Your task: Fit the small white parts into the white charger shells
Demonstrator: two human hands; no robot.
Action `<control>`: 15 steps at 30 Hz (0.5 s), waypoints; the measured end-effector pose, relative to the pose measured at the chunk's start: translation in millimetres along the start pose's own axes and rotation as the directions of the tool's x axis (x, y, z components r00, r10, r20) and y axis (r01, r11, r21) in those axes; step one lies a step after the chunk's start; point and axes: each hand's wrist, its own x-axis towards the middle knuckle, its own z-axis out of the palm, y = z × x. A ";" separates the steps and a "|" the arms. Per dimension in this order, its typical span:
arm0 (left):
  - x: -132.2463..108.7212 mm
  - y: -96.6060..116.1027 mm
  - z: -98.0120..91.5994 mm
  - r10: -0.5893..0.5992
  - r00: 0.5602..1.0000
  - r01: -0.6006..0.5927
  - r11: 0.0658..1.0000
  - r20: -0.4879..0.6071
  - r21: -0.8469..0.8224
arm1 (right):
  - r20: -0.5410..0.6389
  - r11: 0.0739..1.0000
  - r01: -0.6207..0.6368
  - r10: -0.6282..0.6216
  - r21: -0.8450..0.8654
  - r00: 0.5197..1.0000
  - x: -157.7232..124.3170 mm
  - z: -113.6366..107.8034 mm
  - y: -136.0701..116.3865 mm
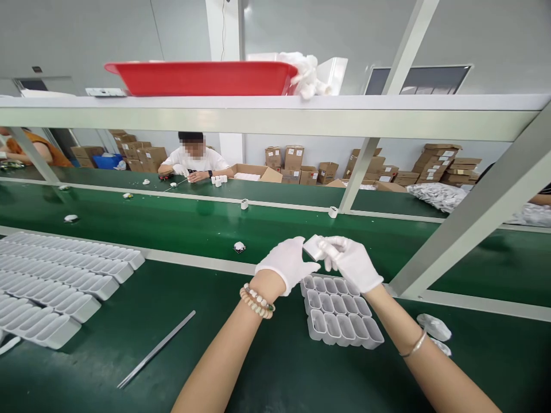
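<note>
Between the fingers of my right hand [353, 261], in a white glove, is a small white box-shaped piece [314, 248]. Its exact kind cannot be made out. My left hand [284, 264], also gloved, is just left of the piece, thumb and fingers apart and holding nothing that I can see. Below both hands, rows of white oval plastic cups [340, 327] stand open-side up on the green bench. To the left of my left arm lie metal tweezers [157, 349].
Many more white cups [47, 321] stand in rows at the left. A green conveyor belt [193, 229] beyond the bench carries small parts. A metal post [477, 218] slants up at right to a shelf with a red tray [206, 78]. A co-worker [196, 158] sits opposite.
</note>
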 end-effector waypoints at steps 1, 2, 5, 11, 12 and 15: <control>2.4 -5.0 4.0 -0.018 1.000 0.017 0.999 0.019 0.028 | -0.007 0.999 -0.034 0.034 -0.035 0.999 10.8 -1.6 10.7; 5.0 -9.4 8.7 -0.027 0.999 0.025 0.998 0.044 0.056 | -0.019 0.995 -0.073 0.072 -0.075 0.997 21.0 -3.7 22.0; 13.9 -16.0 26.5 -0.004 0.988 -0.013 0.994 0.155 0.111 | -0.033 0.959 -0.197 0.194 -0.206 0.980 44.4 -11.2 55.5; 28.1 -13.7 58.7 0.037 0.964 -0.063 0.994 0.263 0.091 | -0.012 0.821 -0.337 0.374 -0.461 0.928 56.1 -20.2 97.9; 28.5 -14.1 61.0 0.042 0.965 -0.063 0.995 0.259 0.073 | -0.008 0.798 -0.336 0.384 -0.499 0.923 56.3 -21.0 100.6; 26.7 -17.3 61.2 0.046 0.973 -0.053 0.998 0.227 0.025 | -0.006 0.736 -0.303 0.377 -0.605 0.926 59.1 -23.6 99.9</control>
